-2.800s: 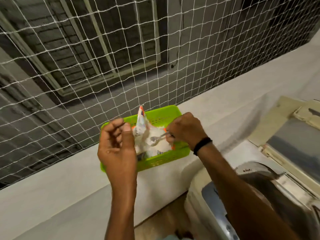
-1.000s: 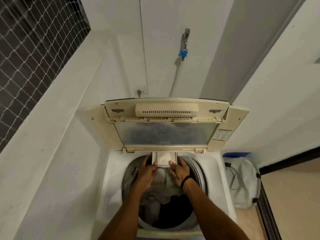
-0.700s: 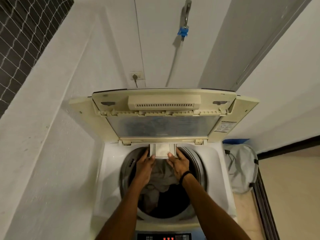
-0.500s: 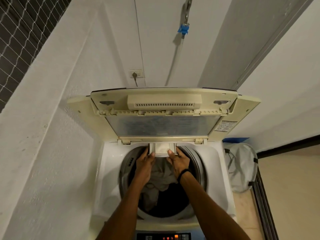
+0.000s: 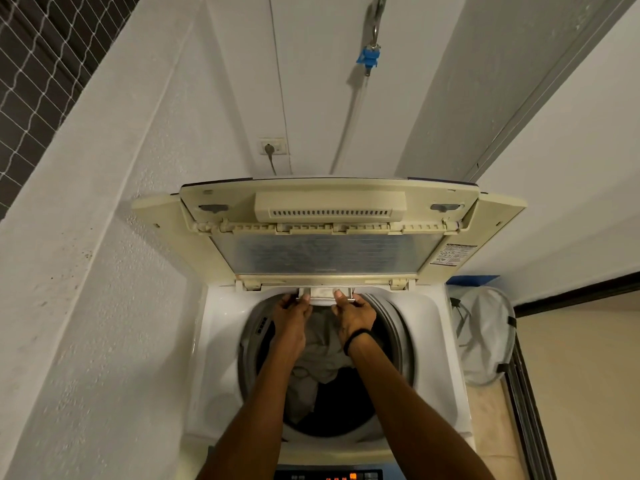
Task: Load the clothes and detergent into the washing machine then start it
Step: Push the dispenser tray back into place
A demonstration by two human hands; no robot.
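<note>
Between left hand [image 5: 292,314] and right hand [image 5: 354,315] fingers [image 5: 337,295], detergent drawer [image 5: 322,293]

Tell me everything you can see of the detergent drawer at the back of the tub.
The detergent drawer is a small, pale, plastic-looking tray, whitish inside. It sits at the back rim of the tub, below the raised lid, only a short part showing. The left hand and right hand hold its front corners.
</note>
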